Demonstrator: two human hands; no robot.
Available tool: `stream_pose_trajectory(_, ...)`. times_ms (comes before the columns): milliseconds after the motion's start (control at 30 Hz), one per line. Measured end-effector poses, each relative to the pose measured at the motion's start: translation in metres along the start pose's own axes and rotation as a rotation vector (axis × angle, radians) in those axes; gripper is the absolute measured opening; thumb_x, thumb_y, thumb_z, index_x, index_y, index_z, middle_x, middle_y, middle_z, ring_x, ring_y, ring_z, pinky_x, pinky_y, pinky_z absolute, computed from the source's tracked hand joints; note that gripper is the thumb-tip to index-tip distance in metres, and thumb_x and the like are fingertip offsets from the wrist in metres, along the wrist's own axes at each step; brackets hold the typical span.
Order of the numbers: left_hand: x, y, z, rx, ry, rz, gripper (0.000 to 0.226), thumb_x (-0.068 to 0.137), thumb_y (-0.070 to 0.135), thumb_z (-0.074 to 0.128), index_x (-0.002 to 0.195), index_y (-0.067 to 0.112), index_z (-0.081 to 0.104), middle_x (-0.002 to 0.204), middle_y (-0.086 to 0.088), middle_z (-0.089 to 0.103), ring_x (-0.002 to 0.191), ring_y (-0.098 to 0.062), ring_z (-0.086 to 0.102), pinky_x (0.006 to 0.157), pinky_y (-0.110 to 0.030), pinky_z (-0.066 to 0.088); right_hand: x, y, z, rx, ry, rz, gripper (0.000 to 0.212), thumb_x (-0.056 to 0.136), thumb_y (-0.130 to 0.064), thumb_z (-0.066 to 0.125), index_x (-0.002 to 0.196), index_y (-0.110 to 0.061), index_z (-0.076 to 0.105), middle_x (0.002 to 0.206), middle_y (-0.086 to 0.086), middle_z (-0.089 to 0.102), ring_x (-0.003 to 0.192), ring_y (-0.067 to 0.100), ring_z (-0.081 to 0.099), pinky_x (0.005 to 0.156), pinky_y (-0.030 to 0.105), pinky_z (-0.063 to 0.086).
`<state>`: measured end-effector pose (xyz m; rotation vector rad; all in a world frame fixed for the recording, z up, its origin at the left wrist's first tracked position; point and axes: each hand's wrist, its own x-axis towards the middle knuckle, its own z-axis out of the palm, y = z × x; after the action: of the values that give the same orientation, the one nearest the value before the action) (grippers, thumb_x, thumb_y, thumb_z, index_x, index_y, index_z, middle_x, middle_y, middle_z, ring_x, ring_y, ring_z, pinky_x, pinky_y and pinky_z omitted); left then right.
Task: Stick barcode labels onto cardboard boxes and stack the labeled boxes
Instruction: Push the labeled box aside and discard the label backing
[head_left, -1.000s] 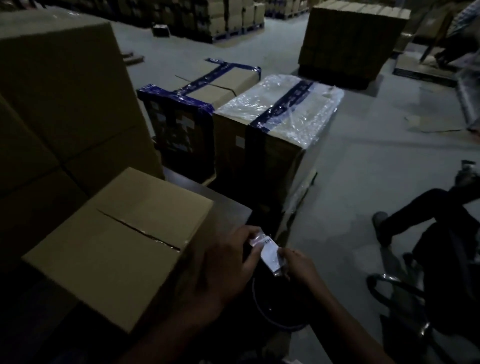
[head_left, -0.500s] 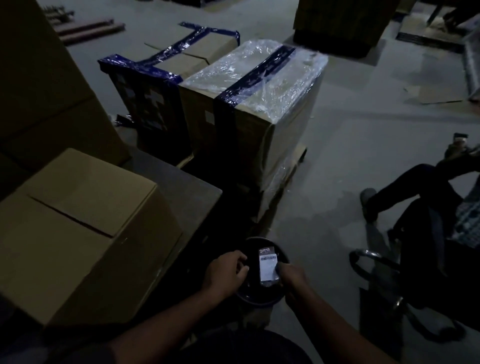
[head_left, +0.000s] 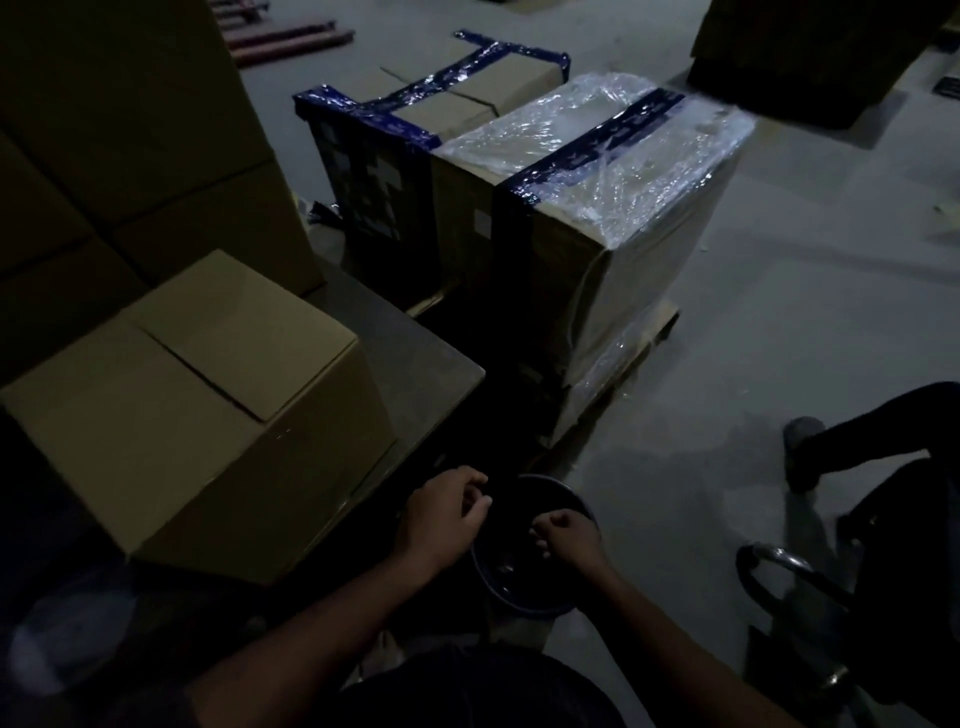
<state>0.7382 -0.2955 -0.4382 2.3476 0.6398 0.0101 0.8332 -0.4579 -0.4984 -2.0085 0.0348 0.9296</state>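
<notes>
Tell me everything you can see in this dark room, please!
cardboard box: one, tan, on the grey table at near left
table: one, grey, under that box
stacked boxes: several, brown, far left
wrapped box: one, clear film with a blue band, middle floor
taped boxes: a stack, blue tape, behind it
round bin: one, dark, below the hands
another person's leg: one, dark, right edge
left hand: one, fingers curled, above the bin's left rim
right hand: one, fingers curled, over the bin

Tan cardboard box — dark blue tape across clear-wrapped carton — grey floor
</notes>
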Motion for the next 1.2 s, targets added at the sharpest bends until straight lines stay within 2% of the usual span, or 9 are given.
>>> stream_pose_trajectory(167,-0.008,0.005,-0.039,-0.11,0.247,0.074,0.029,0.092,0.03,0.067,0.12,0.021,0.065,0.108,0.005,0.065,0.097,-0.012,0.064,0.082,-0.039,0.056,-0.02,-0.073,0.015,-0.067,-0.026,-0.329,0.013,0.09,-0.014,0.063,0.08,-0.022,0.063,0.079,-0.004,0.067,0.072,0.011,0.061,0.069,0.027,0.049)
stream_pose_trajectory(300,-0.025,0.018,-0.091,-0.075,0.503,0.157,0.03,0.094,0.03,0.066,0.123,0.021,0.063,0.111,0.004,0.062,0.1,-0.012,0.061,0.08,-0.03,0.053,-0.041,-0.143,0.035,-0.074,-0.036,-0.621,0.011,0.088,-0.014,0.069,0.089,-0.021,0.061,0.086,-0.011,0.064,0.08,0.001,0.06,0.074,0.013,0.045)
stream_pose_trajectory(433,-0.041,0.02,-0.142,-0.008,0.775,0.14,0.026,0.092,0.024,0.068,0.116,0.017,0.066,0.109,0.002,0.064,0.102,-0.012,0.059,0.086,-0.024,0.045,-0.061,-0.204,0.062,-0.07,-0.098,-0.808,0.01,0.089,-0.022,0.067,0.096,-0.018,0.061,0.09,-0.01,0.065,0.079,-0.003,0.061,0.071,0.016,0.048)
stream_pose_trajectory(567,-0.056,-0.002,-0.174,0.043,0.875,0.001,0.027,0.09,0.027,0.069,0.116,0.021,0.065,0.111,0.005,0.061,0.1,-0.016,0.056,0.078,-0.033,0.052,-0.065,-0.244,0.09,-0.259,-0.026,-0.978,0.028,0.089,-0.033,0.065,0.114,-0.023,0.057,0.118,-0.003,0.056,0.112,0.011,0.051,0.089,0.027,0.044)
stream_pose_trajectory(767,-0.085,-0.066,-0.187,0.017,0.915,-0.239,0.042,0.084,0.028,0.074,0.123,0.018,0.061,0.129,-0.001,0.052,0.119,-0.024,0.052,0.097,-0.047,0.051,-0.054,-0.254,0.122,-0.35,-0.031,-0.936,0.056,0.086,-0.037,0.067,0.136,-0.02,0.046,0.135,0.003,0.047,0.122,0.019,0.046,0.104,0.047,0.042)
stream_pose_trajectory(867,-0.104,-0.086,-0.186,-0.09,0.905,-0.471,0.084,0.079,0.039,0.08,0.147,0.017,0.036,0.151,-0.005,0.035,0.135,-0.028,0.041,0.109,-0.045,0.041,-0.058,-0.251,0.132,-0.306,0.014,-0.851,0.067,0.085,-0.046,0.067,0.14,-0.019,0.04,0.134,0.005,0.052,0.11,0.019,0.055,0.099,0.048,0.046)
stream_pose_trajectory(933,-0.116,-0.092,-0.188,-0.348,0.882,-0.578,0.104,0.078,0.046,0.081,0.156,0.02,0.017,0.157,-0.005,0.03,0.138,-0.025,0.04,0.111,-0.039,0.039,-0.063,-0.249,0.138,-0.288,-0.002,-0.835,0.056,0.085,-0.046,0.067,0.129,-0.017,0.05,0.12,0.006,0.062,0.099,0.019,0.059,0.09,0.044,0.05)
stream_pose_trajectory(1100,-0.143,-0.123,-0.192,-0.698,0.888,-0.554,0.085,0.071,0.055,0.078,0.141,0.024,0.04,0.132,0.0,0.061,0.116,-0.015,0.061,0.104,-0.042,0.049,-0.082,-0.236,0.17,-0.276,-0.027,-0.877,0.054,0.078,-0.056,0.066,0.116,-0.017,0.059,0.103,0.005,0.067,0.095,0.024,0.064,0.081,0.044,0.054)
stream_pose_trajectory(1200,-0.174,-0.15,-0.208,-0.757,0.935,-0.517,0.077,0.082,0.034,0.08,0.146,0.025,0.036,0.132,0.004,0.059,0.117,-0.013,0.06,0.106,-0.041,0.048,-0.11,-0.231,0.201,-0.215,-0.101,-0.904,0.049,0.077,-0.057,0.068,0.112,-0.024,0.06,0.097,0.0,0.069,0.089,0.017,0.067,0.074,0.037,0.056)
